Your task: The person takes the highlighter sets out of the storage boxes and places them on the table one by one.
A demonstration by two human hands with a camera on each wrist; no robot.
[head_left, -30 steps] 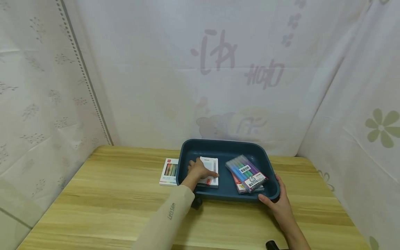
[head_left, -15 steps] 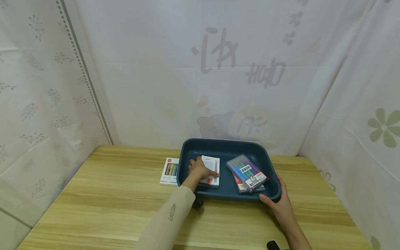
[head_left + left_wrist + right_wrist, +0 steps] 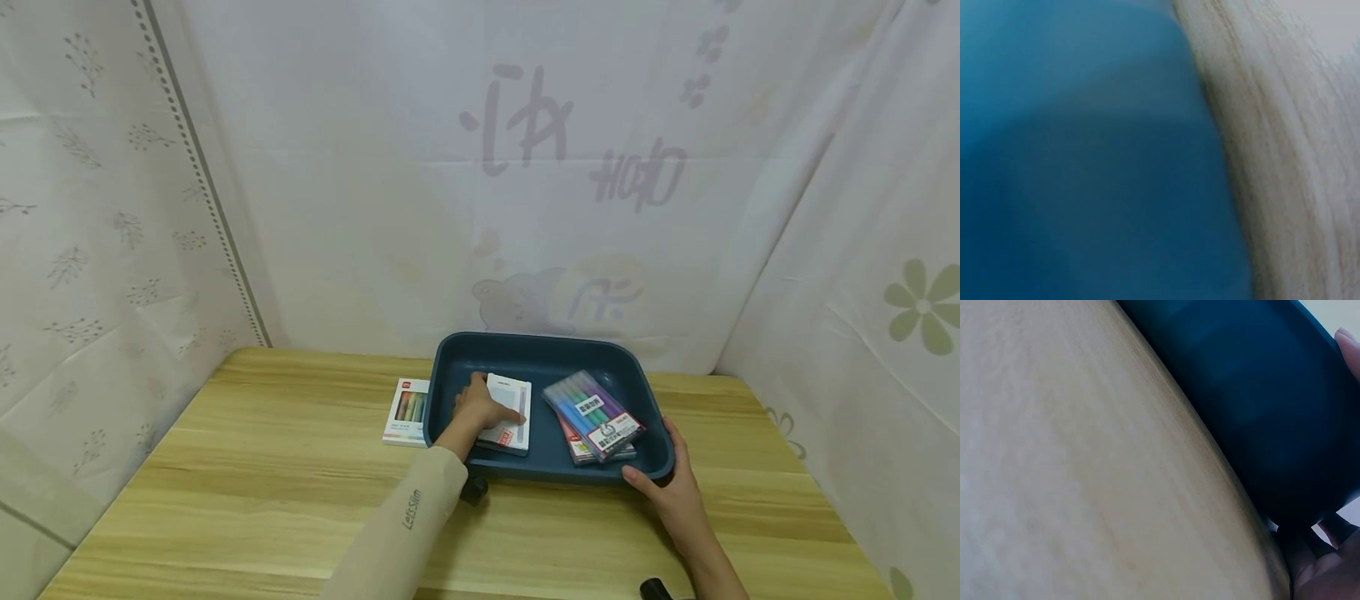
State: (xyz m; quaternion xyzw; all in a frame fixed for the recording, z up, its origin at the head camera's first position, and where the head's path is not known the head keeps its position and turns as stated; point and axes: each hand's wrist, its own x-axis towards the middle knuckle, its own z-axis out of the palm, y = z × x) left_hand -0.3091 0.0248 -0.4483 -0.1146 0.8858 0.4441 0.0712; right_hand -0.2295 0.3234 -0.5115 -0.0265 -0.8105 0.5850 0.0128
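Pinching white box (image 3: 514, 393) inside blue tray (image 3: 537, 463) with left hand (image 3: 477, 407), tray's corner with right hand (image 3: 676, 487), sleeve (image 3: 405, 521) reading "Let's Slim"

Cream left sleeve (image 3: 393, 533), dark "Let'sSlim" lettering (image 3: 412, 510), rounded black piece (image 3: 474, 490) at left wrist (image 3: 454, 440), black part (image 3: 654, 588) beside bare right forearm (image 3: 703, 554)

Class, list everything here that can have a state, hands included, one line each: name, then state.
Tray: right side up, loaded.
White box: in the tray, partly covered.
Red pack: in the tray, mostly covered.
Pen pack: askew on the red pack.
Windowed box: on the table, partly hidden.
Left hand: on the white box, grip unclear.
Right hand: holding the tray's near right corner.
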